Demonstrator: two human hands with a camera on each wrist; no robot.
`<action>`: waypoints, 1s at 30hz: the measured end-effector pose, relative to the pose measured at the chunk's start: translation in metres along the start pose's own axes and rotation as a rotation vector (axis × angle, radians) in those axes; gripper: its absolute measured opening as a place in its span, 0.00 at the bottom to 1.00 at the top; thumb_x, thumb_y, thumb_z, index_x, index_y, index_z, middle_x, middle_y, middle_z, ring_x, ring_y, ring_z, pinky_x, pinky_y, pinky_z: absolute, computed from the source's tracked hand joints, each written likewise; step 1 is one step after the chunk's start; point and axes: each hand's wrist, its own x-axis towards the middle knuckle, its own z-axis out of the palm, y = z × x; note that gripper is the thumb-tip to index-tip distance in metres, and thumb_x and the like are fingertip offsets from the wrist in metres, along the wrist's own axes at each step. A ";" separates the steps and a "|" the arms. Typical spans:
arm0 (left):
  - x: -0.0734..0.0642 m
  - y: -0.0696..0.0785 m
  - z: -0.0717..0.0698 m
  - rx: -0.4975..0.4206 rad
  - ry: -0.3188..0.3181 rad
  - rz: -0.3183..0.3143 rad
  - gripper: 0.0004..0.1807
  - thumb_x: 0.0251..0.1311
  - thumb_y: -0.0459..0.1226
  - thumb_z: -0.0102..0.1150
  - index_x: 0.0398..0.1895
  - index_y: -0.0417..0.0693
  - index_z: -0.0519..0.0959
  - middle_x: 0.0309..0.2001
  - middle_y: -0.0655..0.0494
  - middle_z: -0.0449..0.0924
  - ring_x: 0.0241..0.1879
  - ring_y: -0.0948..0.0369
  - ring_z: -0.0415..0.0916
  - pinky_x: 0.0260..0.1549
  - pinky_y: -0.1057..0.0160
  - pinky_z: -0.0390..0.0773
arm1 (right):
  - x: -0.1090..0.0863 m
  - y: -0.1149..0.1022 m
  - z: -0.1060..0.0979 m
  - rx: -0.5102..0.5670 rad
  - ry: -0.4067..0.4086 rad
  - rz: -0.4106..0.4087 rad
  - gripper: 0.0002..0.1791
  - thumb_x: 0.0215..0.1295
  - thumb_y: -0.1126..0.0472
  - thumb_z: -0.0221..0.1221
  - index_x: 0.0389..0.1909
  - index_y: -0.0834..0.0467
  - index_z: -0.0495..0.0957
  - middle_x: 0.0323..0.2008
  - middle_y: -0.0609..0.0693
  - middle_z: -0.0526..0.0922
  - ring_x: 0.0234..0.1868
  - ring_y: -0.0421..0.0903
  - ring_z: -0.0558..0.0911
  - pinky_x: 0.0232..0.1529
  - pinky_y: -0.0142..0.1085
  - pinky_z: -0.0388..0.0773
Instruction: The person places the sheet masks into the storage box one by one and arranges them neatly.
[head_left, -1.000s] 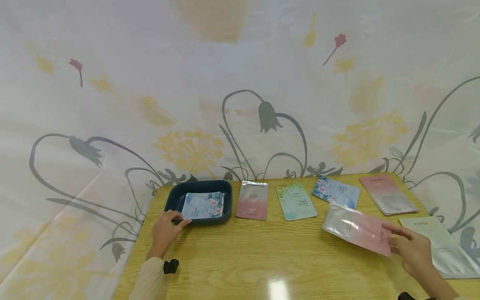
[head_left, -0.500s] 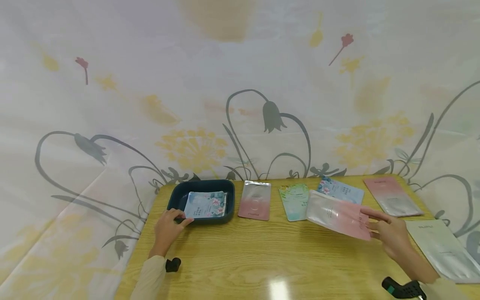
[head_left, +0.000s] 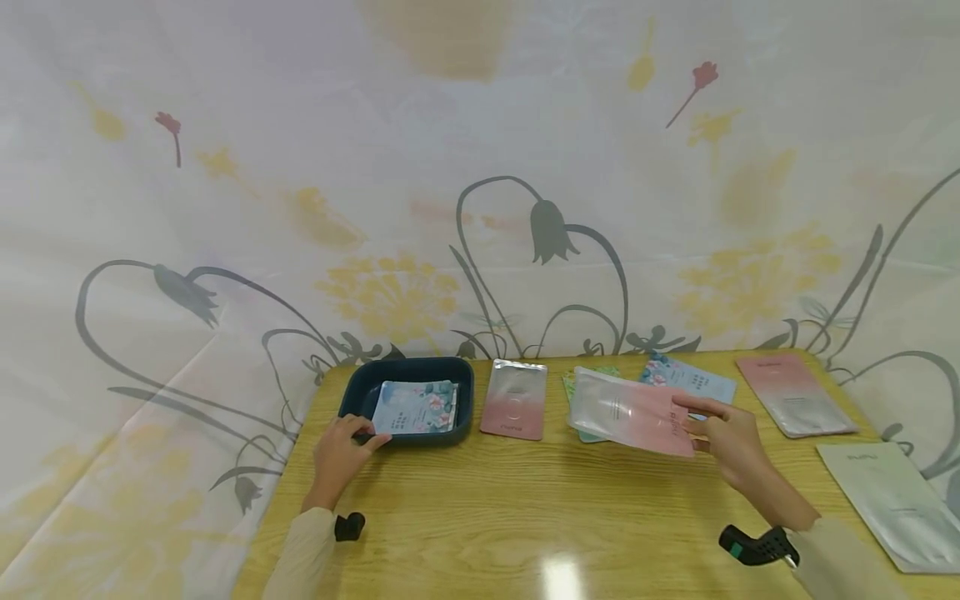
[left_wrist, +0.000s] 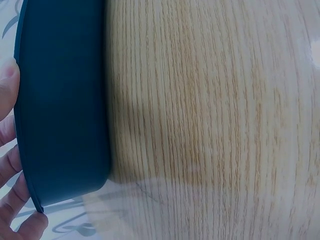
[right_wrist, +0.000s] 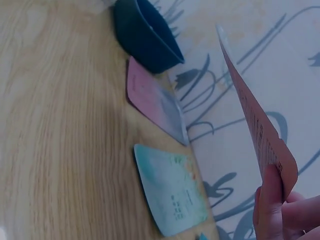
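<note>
My right hand pinches the pink end of a pink-and-silver sheet mask packet, holding it above the table with its silver end pointing left. In the right wrist view the raised packet appears nearly edge-on, thumb and fingers at its lower end. At the left, my left hand grips the near left rim of a dark blue plastic tray. Fingers curl over that rim in the left wrist view, beside the tray's wall. Light-blue floral mask packets lie stacked inside the tray.
Right of the tray lies another pink-and-silver packet. A green packet is partly covered by the held one. Further right are a blue packet, a pink one and a larger pale green-silver one. A printed curtain hangs behind.
My right hand has carried the pink-and-silver packet leftward, from near the right-hand packets to over the green one. My left hand has stayed at the tray's rim.
</note>
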 end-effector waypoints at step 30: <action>0.002 0.002 0.000 -0.009 0.004 0.004 0.15 0.42 0.48 0.75 0.22 0.52 0.78 0.27 0.55 0.76 0.27 0.58 0.65 0.26 0.57 0.69 | 0.042 -0.030 0.103 0.112 -0.087 0.036 0.25 0.60 0.79 0.46 0.60 0.69 0.69 0.52 0.61 0.71 0.25 0.39 0.76 0.23 0.33 0.75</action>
